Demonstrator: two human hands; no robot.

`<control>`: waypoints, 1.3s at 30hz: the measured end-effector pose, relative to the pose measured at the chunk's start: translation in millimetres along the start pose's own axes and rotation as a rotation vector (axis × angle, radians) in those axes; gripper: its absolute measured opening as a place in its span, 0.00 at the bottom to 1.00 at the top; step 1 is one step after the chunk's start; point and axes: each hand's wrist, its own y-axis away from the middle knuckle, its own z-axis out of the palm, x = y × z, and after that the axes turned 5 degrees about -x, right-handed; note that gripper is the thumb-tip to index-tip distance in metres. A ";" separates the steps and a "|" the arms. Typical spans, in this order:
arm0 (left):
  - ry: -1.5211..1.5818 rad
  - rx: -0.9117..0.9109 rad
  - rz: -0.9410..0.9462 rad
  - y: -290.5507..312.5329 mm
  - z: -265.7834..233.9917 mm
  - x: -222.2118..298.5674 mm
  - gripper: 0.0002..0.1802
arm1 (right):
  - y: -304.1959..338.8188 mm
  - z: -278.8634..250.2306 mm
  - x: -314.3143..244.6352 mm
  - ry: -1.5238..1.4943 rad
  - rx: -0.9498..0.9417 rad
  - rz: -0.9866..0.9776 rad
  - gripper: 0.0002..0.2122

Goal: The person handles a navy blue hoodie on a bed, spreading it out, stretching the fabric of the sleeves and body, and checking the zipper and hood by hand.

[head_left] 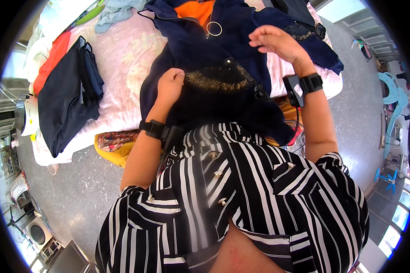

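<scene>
A dark navy zip-neck top (205, 102) with an orange lining, a ring zip pull and gold decoration lies spread in front of me. At its left side, my left hand (170, 86) is closed over the cloth, with its fingertips hidden. I cannot make out whether it grips the fabric. My right hand (276, 43) is above the right part of the top, near the sleeve (316, 50). Its fingers are loosely bent and apart, with nothing visible in them.
The top lies on a bed with a pale pink floral cover (125, 68). Folded dark trousers (68, 100) lie on the left beside a red cloth (52, 59). A grey-blue cloth (116, 16) is at the far left. Yellow patterned fabric (116, 145) shows below the bed edge.
</scene>
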 end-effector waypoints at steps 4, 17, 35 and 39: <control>0.447 -0.055 -0.214 4.4 -5.1 4.7 0.07 | -23.2 38.7 -29.4 0.129 -0.184 -0.050 0.09; 0.707 -0.065 -0.340 16.9 -18.1 -2.9 0.05 | -81.1 190.1 69.2 0.761 -0.003 -0.519 0.06; 0.302 -0.273 -0.282 18.8 -17.6 -7.8 0.05 | -83.0 184.5 82.0 0.786 -0.016 -0.481 0.06; 0.764 -0.459 -0.321 18.8 -24.8 -3.9 0.03 | -81.8 186.4 83.1 0.762 0.023 -0.469 0.05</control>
